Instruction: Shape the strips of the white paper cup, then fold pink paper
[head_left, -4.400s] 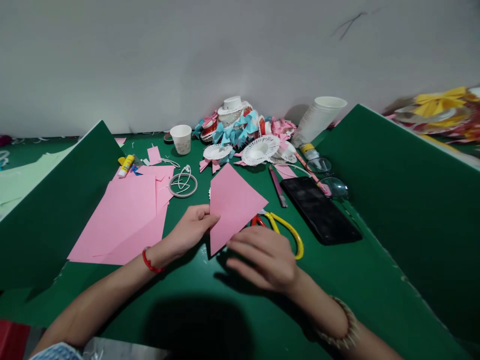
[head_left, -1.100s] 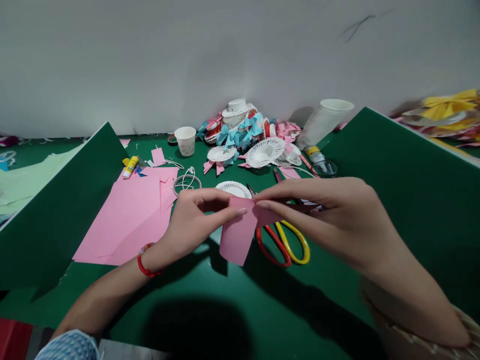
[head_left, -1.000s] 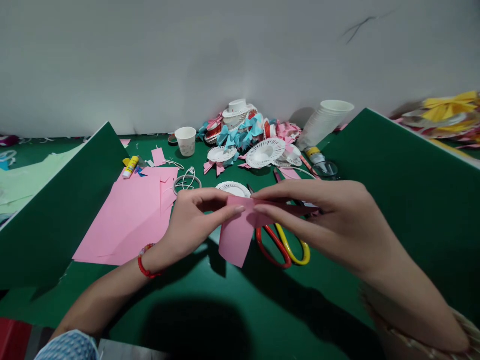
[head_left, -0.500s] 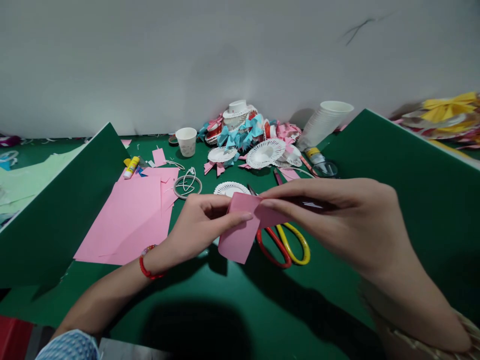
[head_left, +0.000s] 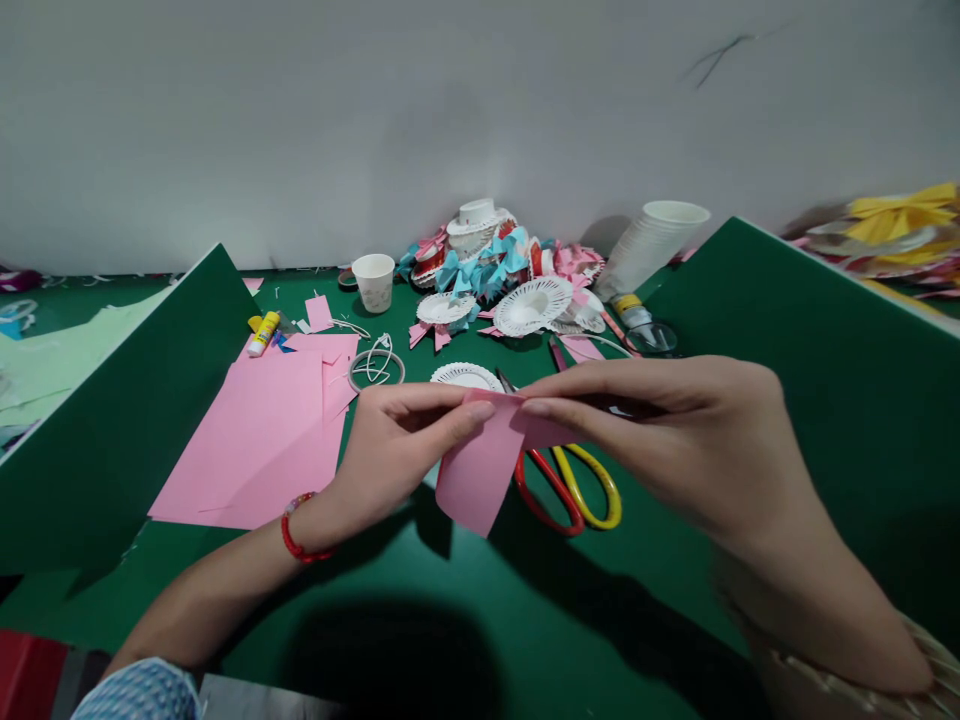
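A folded piece of pink paper (head_left: 482,475) is held up between both hands over the green table. My left hand (head_left: 397,435) pinches its upper left edge, thumb in front and fingers behind. My right hand (head_left: 675,430) grips the upper right part between thumb and fingers, and one flap slants off beneath that thumb. Just under the paper and right hand lie scissors (head_left: 589,490) with one red and one yellow handle; their blades are partly covered. Behind the paper shows the rim of a white cut paper piece (head_left: 466,376).
Pink sheets (head_left: 262,440) lie at left beside a glue stick (head_left: 263,333) and a tape ring (head_left: 358,372). A paper cup (head_left: 374,283), decorated paper crafts (head_left: 487,260) and stacked cups (head_left: 652,245) stand at the back. Green panels (head_left: 810,380) rise on both sides.
My left thumb has shifted up and slightly left to the paper's top edge. The front flap now shows more fully and hangs slightly lower. The right hand has barely moved.
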